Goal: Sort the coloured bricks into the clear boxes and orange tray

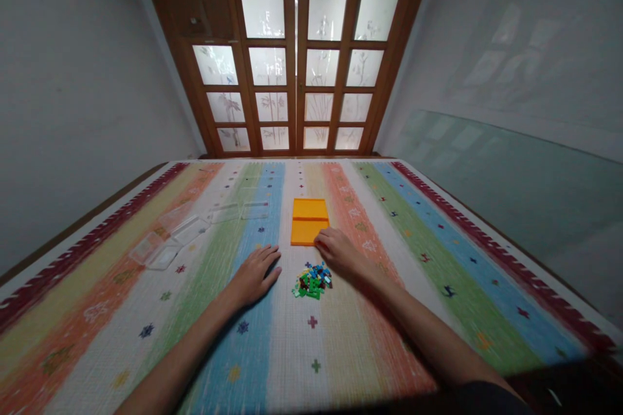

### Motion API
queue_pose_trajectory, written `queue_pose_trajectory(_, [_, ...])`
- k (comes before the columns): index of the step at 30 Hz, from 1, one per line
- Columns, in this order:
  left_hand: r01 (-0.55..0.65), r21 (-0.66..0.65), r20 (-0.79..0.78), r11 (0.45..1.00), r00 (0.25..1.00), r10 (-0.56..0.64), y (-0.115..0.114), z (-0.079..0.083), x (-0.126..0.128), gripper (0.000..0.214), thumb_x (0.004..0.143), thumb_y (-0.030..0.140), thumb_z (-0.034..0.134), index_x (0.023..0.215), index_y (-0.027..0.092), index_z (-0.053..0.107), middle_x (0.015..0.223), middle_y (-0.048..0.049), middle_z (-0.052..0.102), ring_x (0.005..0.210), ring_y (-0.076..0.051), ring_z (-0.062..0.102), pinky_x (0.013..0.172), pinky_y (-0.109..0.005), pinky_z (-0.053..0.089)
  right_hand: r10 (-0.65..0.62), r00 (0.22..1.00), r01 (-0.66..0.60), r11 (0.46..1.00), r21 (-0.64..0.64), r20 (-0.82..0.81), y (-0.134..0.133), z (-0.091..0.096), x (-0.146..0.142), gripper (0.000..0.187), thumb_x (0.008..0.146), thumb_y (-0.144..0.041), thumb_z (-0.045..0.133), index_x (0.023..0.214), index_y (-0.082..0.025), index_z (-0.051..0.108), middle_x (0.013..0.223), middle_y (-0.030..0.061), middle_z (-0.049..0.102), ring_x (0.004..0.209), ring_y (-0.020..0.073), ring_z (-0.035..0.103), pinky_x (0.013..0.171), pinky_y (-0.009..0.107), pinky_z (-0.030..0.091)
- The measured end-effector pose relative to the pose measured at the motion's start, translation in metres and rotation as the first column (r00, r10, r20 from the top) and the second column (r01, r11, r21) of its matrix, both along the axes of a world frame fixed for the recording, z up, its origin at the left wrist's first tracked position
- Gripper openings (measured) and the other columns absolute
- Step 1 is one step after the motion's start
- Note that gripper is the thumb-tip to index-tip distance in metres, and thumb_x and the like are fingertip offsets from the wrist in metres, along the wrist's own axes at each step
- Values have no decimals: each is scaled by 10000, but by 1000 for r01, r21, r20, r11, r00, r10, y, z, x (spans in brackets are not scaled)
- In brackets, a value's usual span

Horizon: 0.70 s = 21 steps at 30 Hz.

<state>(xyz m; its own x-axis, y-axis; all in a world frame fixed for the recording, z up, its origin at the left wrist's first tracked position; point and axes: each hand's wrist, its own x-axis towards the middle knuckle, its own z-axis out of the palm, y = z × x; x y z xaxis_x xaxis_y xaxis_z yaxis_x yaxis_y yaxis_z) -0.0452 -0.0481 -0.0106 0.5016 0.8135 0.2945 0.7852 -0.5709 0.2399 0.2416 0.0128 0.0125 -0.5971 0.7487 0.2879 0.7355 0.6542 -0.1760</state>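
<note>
My left hand [254, 274] lies flat, palm down, on the striped rug [438, 253], fingers stretched toward the orange plates. It holds nothing. My right hand [337, 249] rests with curled fingers at the near right corner of two orange flat plates [309, 221] lying side by side; whether it grips the edge I cannot tell. A small heap of several coloured bricks [313, 280], mostly green, blue and red, sits between my two hands, just below the right one.
Several clear plastic box parts [168, 240] lie on the rug to the left, with more clear pieces [238, 211] farther back. A wooden door with frosted panes [292, 58] stands beyond the rug. A glass panel [525, 188] leans along the right wall.
</note>
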Motion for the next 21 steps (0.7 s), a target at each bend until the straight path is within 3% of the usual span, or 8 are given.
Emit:
queue_pose_trajectory(4, [-29,27,-12,999,999,29,24,12,-10,386,992,375,433,1276,186,613,1385,-136,618,1306,-284,556,1118,-492,450,-22,1000,22,1000,11,-8,-4,-1,1,175,976,-156,529,934,-160,698,942,86,670,854,193,562,759,299,362])
queue_pose_trajectory(9, [-189,103,-18,977,981,191,81,28,-25,395,950,299,447,1291,154,584,1394,-148,602,1328,-287,530,1150,-492,402,-16,999,16,1000,-3,-46,-2,-3,5,168,941,-135,550,951,-175,713,974,89,692,908,211,582,792,309,370])
queue_pose_trajectory(14, [-278,77,-72,957,956,284,127,32,-30,369,900,227,494,1241,138,601,1360,-173,616,1321,-300,532,1132,-474,404,-13,998,11,999,-31,-61,-2,-2,8,169,936,-122,552,945,-173,713,982,86,713,921,213,592,827,319,362])
queue_pose_trajectory(17, [-275,49,-88,960,956,279,133,30,-31,268,919,207,466,1108,166,651,1183,-156,703,1158,-287,638,1020,-449,485,-20,997,18,999,-33,-71,-4,-2,9,162,947,-134,553,951,-169,711,983,86,714,931,215,592,831,320,355])
queue_pose_trajectory(21, [-230,34,-106,973,967,233,119,24,-28,220,933,207,466,1018,199,668,1063,-116,730,1033,-258,671,948,-408,515,-30,997,28,999,-25,-67,-4,-5,9,158,952,-146,553,956,-164,710,964,91,707,923,218,585,819,323,348])
